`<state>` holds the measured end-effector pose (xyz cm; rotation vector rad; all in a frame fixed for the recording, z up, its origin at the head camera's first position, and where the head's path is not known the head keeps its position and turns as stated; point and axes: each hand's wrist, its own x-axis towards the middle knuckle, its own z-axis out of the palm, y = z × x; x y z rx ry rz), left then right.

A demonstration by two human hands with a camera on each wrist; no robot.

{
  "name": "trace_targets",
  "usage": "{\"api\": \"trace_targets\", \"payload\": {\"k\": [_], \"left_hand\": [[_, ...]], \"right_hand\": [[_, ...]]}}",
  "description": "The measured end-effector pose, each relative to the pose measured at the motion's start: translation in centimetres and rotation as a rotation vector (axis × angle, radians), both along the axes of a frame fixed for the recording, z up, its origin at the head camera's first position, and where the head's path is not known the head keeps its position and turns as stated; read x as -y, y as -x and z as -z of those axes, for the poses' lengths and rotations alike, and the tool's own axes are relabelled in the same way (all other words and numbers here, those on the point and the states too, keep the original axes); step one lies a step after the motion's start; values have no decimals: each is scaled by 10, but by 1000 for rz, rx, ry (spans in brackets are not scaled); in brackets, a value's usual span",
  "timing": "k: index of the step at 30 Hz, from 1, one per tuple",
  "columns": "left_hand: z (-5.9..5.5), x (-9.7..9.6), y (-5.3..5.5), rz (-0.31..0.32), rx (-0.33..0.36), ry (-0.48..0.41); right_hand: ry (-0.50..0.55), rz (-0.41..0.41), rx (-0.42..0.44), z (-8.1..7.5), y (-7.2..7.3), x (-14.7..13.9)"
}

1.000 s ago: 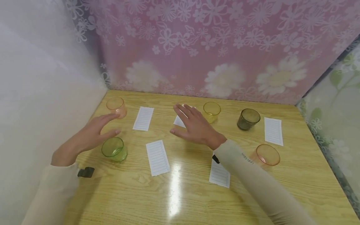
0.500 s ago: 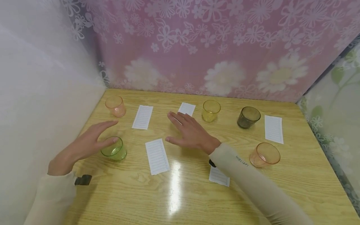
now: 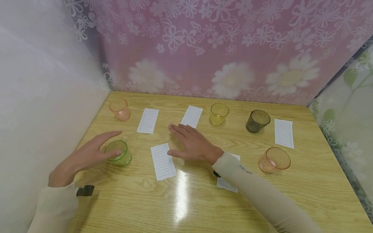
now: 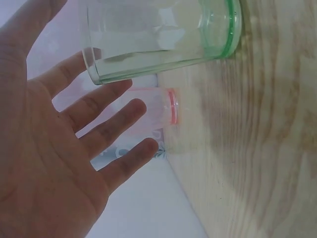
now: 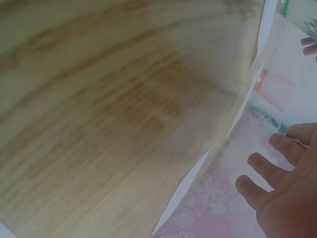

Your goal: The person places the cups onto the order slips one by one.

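Note:
My left hand (image 3: 87,152) hovers by the green glass (image 3: 120,158), fingers spread and thumb over its rim. In the left wrist view that green glass (image 4: 163,34) stands upright beside the fingers (image 4: 119,124), with nothing held. Whether skin touches glass I cannot tell. My right hand (image 3: 192,144) is stretched above the middle of the table with straight fingers, its thumb over the edge of a lined paper slip (image 3: 163,165). A second lined slip (image 3: 192,116) lies just beyond its fingertips. The right wrist view shows this hand (image 5: 287,173) raised off the wood, holding nothing.
A pink glass (image 3: 120,111) stands at the back left, a yellow glass (image 3: 218,116) and a dark grey glass (image 3: 256,122) at the back. Another pink glass (image 3: 274,161) is at right. More slips (image 3: 148,121) lie about the wooden table (image 3: 140,204). A floral curtain (image 3: 189,64) hangs behind.
My right hand has drawn back toward me and a little left, uncovering the back middle slip. The left hand has dropped slightly toward the green glass. The glasses and slips stay put.

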<state>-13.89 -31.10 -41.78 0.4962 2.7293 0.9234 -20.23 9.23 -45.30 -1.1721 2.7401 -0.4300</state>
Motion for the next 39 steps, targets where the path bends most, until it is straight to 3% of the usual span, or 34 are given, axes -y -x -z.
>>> {"api": "trace_targets", "payload": {"k": [10, 24, 39], "left_hand": [[4, 1, -9, -4, 15, 5], [11, 5, -13, 21, 21, -8], [16, 7, -16, -36, 27, 48]], "right_hand": [[-15, -66, 1, 8, -7, 6], [-83, -124, 46, 12, -16, 11], [-168, -174, 56, 12, -20, 9]]}}
